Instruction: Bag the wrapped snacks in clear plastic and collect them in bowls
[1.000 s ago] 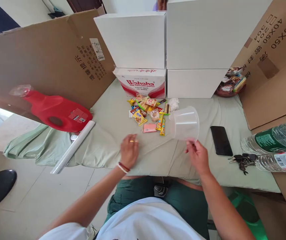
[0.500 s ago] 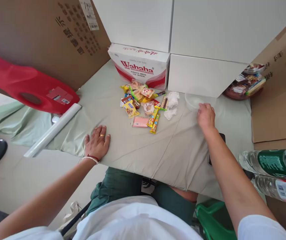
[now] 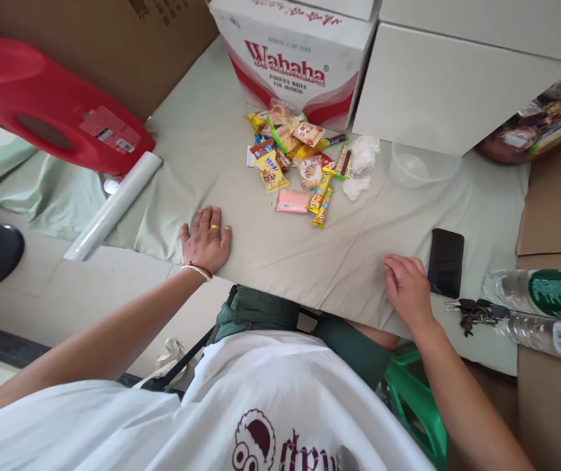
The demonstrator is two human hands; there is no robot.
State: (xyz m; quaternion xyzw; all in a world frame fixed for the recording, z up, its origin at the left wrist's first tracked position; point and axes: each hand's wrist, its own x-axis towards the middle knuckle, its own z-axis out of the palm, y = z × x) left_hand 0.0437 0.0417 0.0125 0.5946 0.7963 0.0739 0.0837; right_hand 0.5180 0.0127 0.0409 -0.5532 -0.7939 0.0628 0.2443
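Observation:
My left hand [image 3: 205, 239] lies flat and open on the pale green cloth [image 3: 270, 255] near its front edge, a ring on one finger and a bracelet at the wrist. My right hand [image 3: 408, 288] rests on the cloth close to a black phone [image 3: 446, 261], fingers loosely curled and holding nothing. A clear plastic cup [image 3: 422, 165] stands on the cloth in front of a white box [image 3: 452, 91], away from both hands. A pile of small snack packets [image 3: 300, 163] lies between the hands and a red-and-white Wahaha box [image 3: 294, 62].
A red detergent jug [image 3: 49, 114] and a clear roll [image 3: 113, 204] lie at the left. Keys [image 3: 476, 313] and two water bottles [image 3: 545, 307] lie at the right. Brown cardboard stands at the back left and at the right. A bag of snacks [image 3: 540, 121] sits at the far right.
My right hand let go of the clear cup by the white box and drew back toward me, beside the phone. My left hand stayed flat on the cloth. The view tilted downward.

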